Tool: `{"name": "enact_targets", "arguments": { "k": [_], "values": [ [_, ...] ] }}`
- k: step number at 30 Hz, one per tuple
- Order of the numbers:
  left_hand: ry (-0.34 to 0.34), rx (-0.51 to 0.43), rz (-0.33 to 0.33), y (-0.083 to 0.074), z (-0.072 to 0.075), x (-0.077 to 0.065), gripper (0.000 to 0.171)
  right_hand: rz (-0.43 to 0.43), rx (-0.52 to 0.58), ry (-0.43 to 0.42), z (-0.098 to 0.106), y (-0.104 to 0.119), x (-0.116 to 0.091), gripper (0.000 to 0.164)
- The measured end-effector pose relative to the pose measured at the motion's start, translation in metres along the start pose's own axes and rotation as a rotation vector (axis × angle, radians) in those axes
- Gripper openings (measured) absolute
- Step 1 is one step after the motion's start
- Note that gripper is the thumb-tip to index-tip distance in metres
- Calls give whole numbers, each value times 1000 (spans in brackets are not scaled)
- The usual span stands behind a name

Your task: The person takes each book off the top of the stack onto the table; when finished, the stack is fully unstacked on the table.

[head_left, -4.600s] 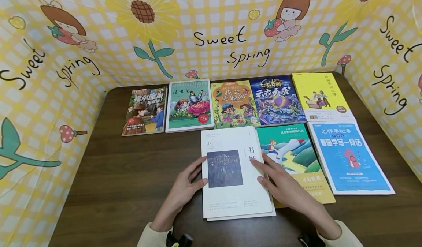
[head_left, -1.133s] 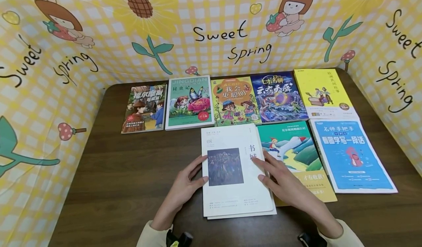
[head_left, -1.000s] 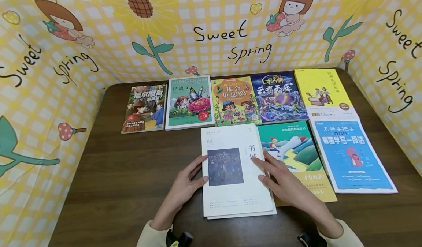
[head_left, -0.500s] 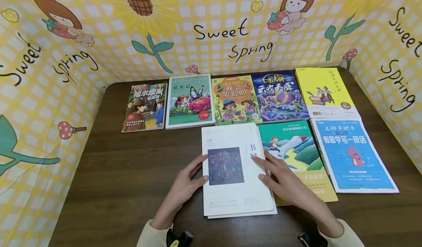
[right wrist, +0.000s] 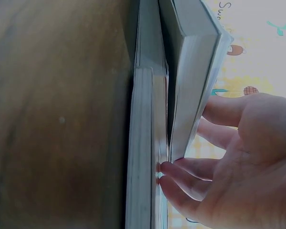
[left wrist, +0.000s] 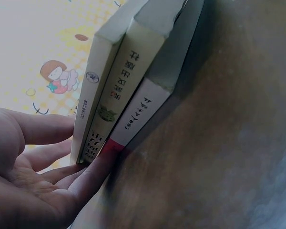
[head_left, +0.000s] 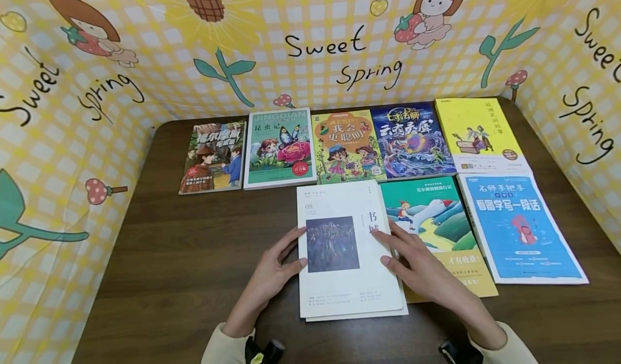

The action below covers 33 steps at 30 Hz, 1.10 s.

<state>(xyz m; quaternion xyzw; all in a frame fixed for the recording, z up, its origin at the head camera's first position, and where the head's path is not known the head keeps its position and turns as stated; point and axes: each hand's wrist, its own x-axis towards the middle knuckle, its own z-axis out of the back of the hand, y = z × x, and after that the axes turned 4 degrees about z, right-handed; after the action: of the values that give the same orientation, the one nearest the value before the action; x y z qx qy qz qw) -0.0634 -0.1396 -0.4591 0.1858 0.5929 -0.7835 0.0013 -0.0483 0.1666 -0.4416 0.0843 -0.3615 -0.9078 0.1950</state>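
Note:
A white book (head_left: 335,294) with a dark square picture lies on top of a small stack at the front middle of the table. My left hand (head_left: 274,275) touches the stack's left side, its fingers laid along the edges. In the left wrist view three spines show, among them a cream spine (left wrist: 121,78) with a small green picture. My right hand (head_left: 417,267) touches the stack's right side, index finger and thumb at the white cover's edge. In the right wrist view, the fingertips (right wrist: 164,167) meet the page edges, and the top book tilts away from those beneath.
A green and yellow book (head_left: 436,224) lies under the right hand, beside a blue book (head_left: 521,234). Along the back stand in a row, lying flat, a detective book (head_left: 213,159), a butterfly book (head_left: 278,151), an orange book (head_left: 346,145), a purple book (head_left: 414,140) and a yellow book (head_left: 480,132).
The head view has shifted slightly, so the books at the back sit a little higher in it. Both hands keep their places on the stack.

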Motion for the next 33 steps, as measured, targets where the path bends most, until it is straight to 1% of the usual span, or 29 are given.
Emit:
{"name": "enact_targets", "arguments": {
  "k": [14,25,33],
  "values": [
    [-3,9,4,-1,0,0,57,2,4,0,0,0,0,54],
    [8,-10,2,-1,0,0,58,-6,11,4,1,-1,1,54],
    [5,-3,10,0,0,1,57,-3,17,8,1,-3,1,53]
  ]
}}
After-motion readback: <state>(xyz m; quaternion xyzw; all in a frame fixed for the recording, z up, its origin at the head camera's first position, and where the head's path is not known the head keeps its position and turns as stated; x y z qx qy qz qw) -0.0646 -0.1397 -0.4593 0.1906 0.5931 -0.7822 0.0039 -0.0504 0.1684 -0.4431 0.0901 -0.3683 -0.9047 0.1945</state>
